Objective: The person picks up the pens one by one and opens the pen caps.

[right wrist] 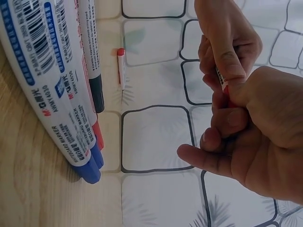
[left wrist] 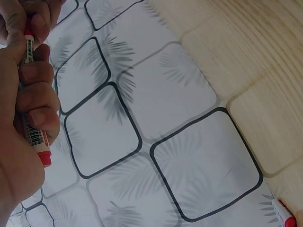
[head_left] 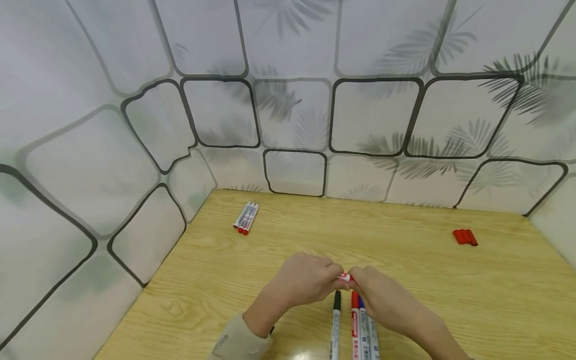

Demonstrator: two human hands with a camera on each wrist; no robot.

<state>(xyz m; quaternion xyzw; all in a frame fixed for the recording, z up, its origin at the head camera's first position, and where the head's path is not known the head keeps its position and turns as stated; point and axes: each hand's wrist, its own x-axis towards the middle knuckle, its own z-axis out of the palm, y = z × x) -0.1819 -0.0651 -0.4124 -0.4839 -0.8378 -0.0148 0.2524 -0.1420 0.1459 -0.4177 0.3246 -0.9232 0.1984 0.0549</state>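
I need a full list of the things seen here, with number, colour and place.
Table: 1, yellowish wood, foreground.
Wall covering: 1, white with dark outlines, behind table.
Held marker: 1, white and red, centre.
Far markers: 3, white with reddish ends, far left.
Red caps: 3, red, far right.
Black-capped marker: 1, white body, front centre.
Red-capped marker: 1, white body, front centre.
Blue-capped markers: 2, white bodies, beside the red-capped one.
Sleeve: 1, beige, left forearm.
Left hand, right hand: 2, bare, on the held marker.

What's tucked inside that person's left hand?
A white marker with a red end lies inside the left hand, whose curled fingers cover much of its barrel. At the other end, the right hand hides most of the red cap.
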